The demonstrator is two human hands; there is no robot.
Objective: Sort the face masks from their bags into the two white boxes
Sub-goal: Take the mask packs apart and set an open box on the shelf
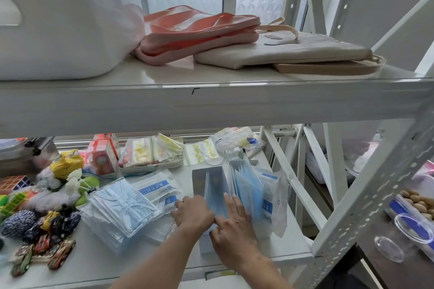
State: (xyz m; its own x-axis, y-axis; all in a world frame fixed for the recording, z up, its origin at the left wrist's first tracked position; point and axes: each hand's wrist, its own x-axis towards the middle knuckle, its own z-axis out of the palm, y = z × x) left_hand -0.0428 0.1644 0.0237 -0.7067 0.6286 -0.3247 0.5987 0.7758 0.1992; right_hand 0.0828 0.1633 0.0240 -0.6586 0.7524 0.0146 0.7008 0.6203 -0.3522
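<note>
Two white boxes stand side by side on the lower shelf. The left box [199, 179] holds upright blue masks [215, 191]; the right box [254, 163] is packed with blue masks [247, 191] and bagged ones. My left hand [193, 213] rests against the left box's side, fingers curled on the masks there. My right hand [234, 225] lies over the front of the boxes with fingers spread, pressing the blue masks. A pile of clear bags of blue masks [119, 211] lies left of my hands, with white labelled mask packets [156, 185] behind it.
Toys, a puzzle cube [14, 183] and small cars [44, 253] crowd the shelf's left. A tray of zip bags [152, 157] sits at the back. The upper shelf [211, 98] hangs low overhead with bags on it. A perforated rack post [366, 197] stands right.
</note>
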